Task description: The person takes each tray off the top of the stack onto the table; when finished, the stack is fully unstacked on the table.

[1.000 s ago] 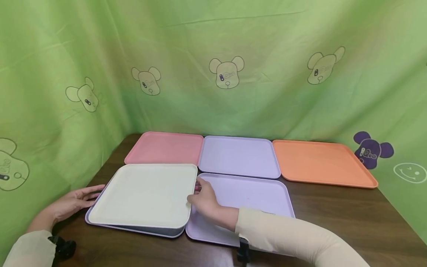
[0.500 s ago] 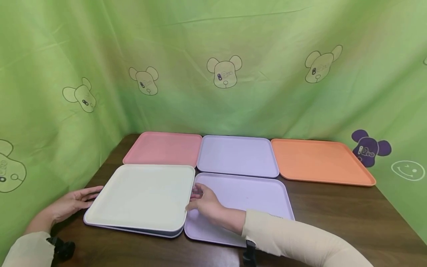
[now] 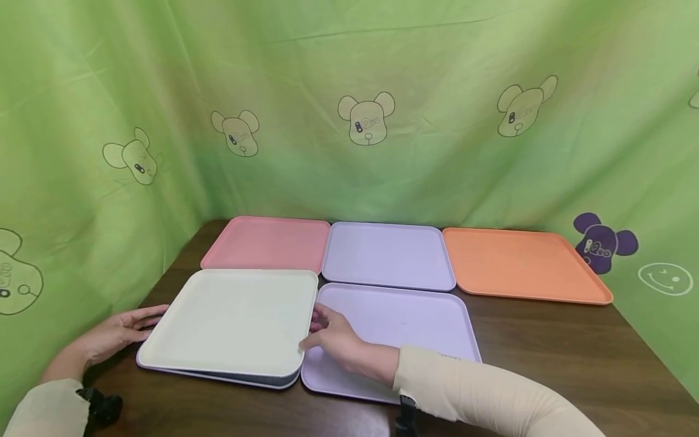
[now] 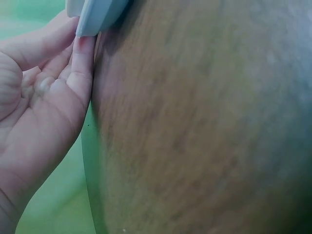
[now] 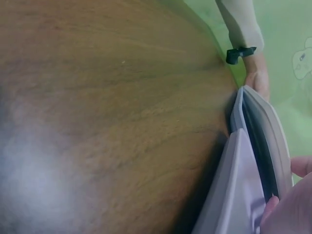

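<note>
A white tray [image 3: 235, 321] lies on a purple tray [image 3: 273, 383] at the front left. Its right side is tilted up, leaving a dark gap between them. My right hand [image 3: 341, 340] grips the white tray's right edge, thumb [image 5: 301, 165] on the rim and a finger [image 5: 269, 207] in the gap beneath. On the other side, my left hand [image 3: 111, 334] reaches with nearly straight fingers to the stack's left edge. The left wrist view has its fingertips [image 4: 84, 43] right at the tray rims [image 4: 97, 19]. Another purple tray [image 3: 404, 321] lies under the right forearm.
Along the back lie a pink tray [image 3: 273, 243], a purple tray [image 3: 388, 255] and an orange tray [image 3: 524, 264], side by side on the dark wooden table [image 3: 551, 346]. A green curtain [image 3: 437, 182] printed with bear heads hangs behind and at both sides.
The right thumb has slid slightly down the white tray's right edge toward the front. The white tray, the left hand and the other trays look nearly unmoved.
</note>
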`<action>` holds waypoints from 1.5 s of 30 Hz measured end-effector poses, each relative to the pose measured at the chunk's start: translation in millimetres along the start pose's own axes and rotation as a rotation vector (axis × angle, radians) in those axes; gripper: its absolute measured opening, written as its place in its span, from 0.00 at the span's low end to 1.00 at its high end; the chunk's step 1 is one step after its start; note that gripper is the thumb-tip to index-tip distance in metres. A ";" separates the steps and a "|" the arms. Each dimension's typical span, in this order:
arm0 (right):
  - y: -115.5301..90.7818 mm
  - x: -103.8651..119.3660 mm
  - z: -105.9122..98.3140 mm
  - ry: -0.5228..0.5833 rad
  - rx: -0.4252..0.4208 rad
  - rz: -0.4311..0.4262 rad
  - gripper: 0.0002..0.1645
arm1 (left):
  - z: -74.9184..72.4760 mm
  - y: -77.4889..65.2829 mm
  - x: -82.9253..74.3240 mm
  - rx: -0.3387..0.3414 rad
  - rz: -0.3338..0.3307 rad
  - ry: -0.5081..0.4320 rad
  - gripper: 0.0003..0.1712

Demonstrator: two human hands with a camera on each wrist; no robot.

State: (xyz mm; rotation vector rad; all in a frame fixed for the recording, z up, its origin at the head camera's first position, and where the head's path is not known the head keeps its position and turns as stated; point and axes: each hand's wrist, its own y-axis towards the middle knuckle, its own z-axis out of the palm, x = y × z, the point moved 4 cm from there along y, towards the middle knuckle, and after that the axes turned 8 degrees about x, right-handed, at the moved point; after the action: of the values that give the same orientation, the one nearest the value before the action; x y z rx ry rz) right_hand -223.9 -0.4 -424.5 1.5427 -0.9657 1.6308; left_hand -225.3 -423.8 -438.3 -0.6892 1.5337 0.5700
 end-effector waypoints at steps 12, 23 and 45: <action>1.6 -0.1 0.7 0.202 0.012 0.043 0.55 | -1.5 -0.5 0.1 -0.034 -0.026 0.027 0.30; 2.4 2.3 -25.1 0.253 -0.008 0.049 0.52 | -1.7 0.9 -1.0 -0.040 -0.033 0.019 0.30; -24.4 3.5 -105.5 0.251 0.076 0.042 0.51 | -1.5 -0.9 1.0 -0.027 -0.028 0.030 0.29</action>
State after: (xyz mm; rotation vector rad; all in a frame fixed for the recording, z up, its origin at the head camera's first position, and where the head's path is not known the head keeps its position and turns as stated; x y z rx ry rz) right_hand -254.6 103.5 -421.6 1.3335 -0.8132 1.8577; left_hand -225.7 -425.6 -439.1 -0.7413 1.5443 0.5626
